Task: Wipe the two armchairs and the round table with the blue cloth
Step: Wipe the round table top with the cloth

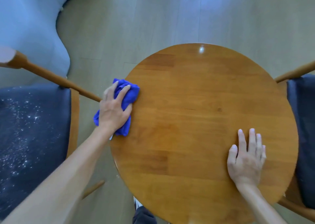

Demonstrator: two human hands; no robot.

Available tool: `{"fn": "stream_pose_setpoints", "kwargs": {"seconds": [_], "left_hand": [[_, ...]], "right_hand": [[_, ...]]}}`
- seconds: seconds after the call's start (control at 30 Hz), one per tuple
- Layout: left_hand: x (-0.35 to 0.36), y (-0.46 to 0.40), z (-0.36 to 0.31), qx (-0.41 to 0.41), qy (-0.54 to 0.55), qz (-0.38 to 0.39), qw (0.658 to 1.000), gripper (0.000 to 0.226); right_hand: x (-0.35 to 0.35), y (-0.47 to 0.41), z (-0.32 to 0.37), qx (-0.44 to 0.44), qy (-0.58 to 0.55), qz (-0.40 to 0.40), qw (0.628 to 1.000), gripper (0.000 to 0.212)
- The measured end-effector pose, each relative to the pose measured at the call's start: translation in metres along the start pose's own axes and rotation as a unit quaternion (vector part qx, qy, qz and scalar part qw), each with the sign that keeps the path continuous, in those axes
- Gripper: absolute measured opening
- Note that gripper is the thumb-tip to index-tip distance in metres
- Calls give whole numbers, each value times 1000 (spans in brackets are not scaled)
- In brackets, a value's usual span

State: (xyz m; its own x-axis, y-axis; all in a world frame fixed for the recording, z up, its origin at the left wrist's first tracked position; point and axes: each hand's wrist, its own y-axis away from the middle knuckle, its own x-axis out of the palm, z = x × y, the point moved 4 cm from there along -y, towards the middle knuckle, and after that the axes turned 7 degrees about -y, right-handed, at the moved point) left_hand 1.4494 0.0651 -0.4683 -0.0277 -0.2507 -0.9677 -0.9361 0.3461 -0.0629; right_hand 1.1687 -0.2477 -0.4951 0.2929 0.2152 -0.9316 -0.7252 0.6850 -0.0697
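Two hands on the round table (196,113). I see the left hand (114,111) pressing the bunched blue cloth (127,94) onto the tabletop at its rim, fingers spread over the wad and bent lightly onto it. Cloth's long axis runs fore-aft under the palm, ends showing past the fingertips and near the wrist. Right hand (246,160) lies flat, fingers straight and close together, holding nothing; I judge it a brace.

Key relation: nearly all of the tabletop lies to the right of the cloth hand, between it and the bracing hand. I judge the next stroke should sweep rightward; the left hand is the nearer and already loaded.

Left armchair (34,130) sits just outboard of the left hand, its dark seat speckled with white dust, apparently unwiped. Right armchair (303,121) lies just beyond the right hand; its seat shows no dust that I can make out. No containers in view.
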Motion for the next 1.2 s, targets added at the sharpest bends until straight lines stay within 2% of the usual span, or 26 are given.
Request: {"fn": "stream_pose_setpoints", "kwargs": {"seconds": [0.1, 0.2, 0.37, 0.5, 0.6, 0.67, 0.8, 0.9, 1.0, 1.1, 1.2], "left_hand": [[-4, 60, -4, -30, 12, -28, 999, 54], [-5, 132, -35, 5, -1, -21, 1000, 51], [15, 250, -158, 99, 36, 30, 994, 54], [30, 265, -246, 211, 60, 48, 975, 40], [28, 234, -232, 245, 56, 25, 968, 44], [25, 194, -189, 213, 32, 8, 976, 50], [11, 114, -68, 8, -19, -20, 1000, 55], [8, 118, -42, -63, -14, -34, 997, 51], [18, 159, -86, -53, -30, -44, 997, 51], [30, 209, -168, -18, 12, -11, 1000, 58], [36, 249, -264, 3, 91, 62, 994, 57]], "right_hand": [[-1, 0, 1, -1, 6, -3, 1000, 55], [-1, 0, 1, -4, 12, -6, 1000, 55], [0, 0, -2, -7, 15, 0, 1000, 55], [-1, 0, -6, -9, 3, -2, 1000, 54], [-2, 1, -5, -18, 5, 7, 1000, 54], [-1, 1, -5, -17, 7, 17, 1000, 54], [-1, 2, -3, -14, 7, 24, 1000, 54], [-1, 2, -2, -10, 6, 26, 1000, 53], [-2, 1, -1, -10, 2, 27, 1000, 53], [-3, -1, -2, 2, -39, 50, 998, 53], [-14, -8, -6, 37, -162, 93, 982, 46]]}}
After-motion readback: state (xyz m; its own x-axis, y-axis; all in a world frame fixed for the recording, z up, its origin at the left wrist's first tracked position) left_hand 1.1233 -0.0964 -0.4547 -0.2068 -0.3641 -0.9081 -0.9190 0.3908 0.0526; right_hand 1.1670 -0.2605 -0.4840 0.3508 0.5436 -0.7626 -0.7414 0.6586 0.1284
